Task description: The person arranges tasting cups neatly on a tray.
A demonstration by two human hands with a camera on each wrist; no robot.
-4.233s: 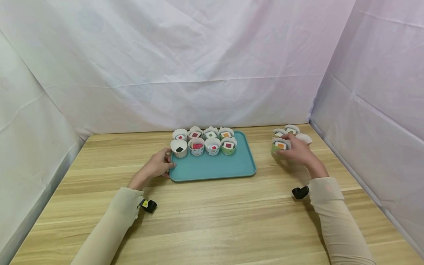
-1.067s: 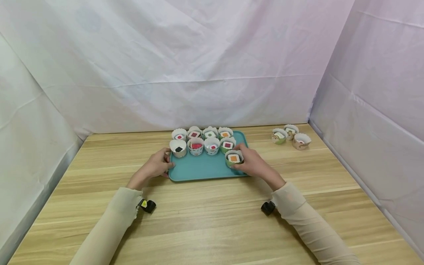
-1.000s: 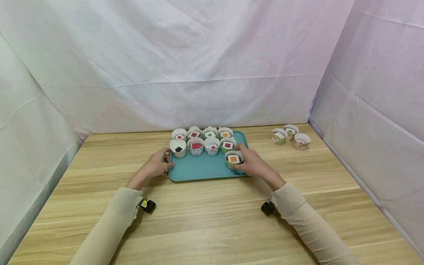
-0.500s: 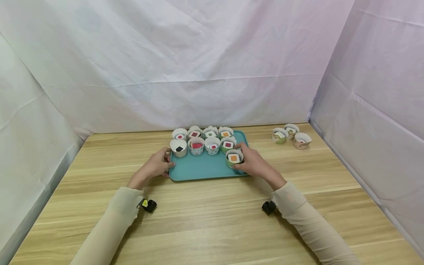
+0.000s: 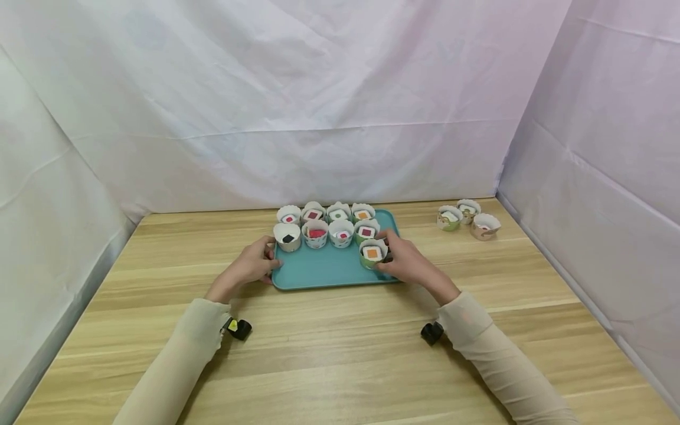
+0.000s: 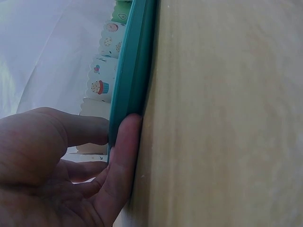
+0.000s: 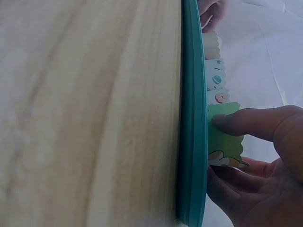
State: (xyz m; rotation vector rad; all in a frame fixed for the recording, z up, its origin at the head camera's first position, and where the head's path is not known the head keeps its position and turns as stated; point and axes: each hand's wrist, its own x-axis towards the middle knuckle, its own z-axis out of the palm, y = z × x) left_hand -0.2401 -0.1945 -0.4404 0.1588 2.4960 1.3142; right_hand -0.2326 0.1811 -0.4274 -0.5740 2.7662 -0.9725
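Observation:
A teal tray (image 5: 321,270) lies on the table, bearing two rows of paper baking cups, each with a small piece inside. My left hand (image 5: 248,263) grips its left edge; in the left wrist view, thumb and fingers pinch the tray rim (image 6: 124,90). On the tray's right part, my right hand (image 5: 408,261) holds a green baking cup (image 5: 370,255) with a white, orange-centred piece in it. The right wrist view shows the thumb pressed on the wall of this green baking cup (image 7: 225,135), its base at the tray, with fingers behind it.
Three more baking cups stand on the wooden table right of the tray: a green one (image 5: 448,219), one behind (image 5: 468,211) and a pinkish one (image 5: 484,227). White cloth (image 5: 319,118) hangs behind the table and along both sides.
My right hand has carried the green baking cup from the group at the right leftward onto the tray. Lately it has shifted slightly left. My left hand has stayed at the tray's edge.

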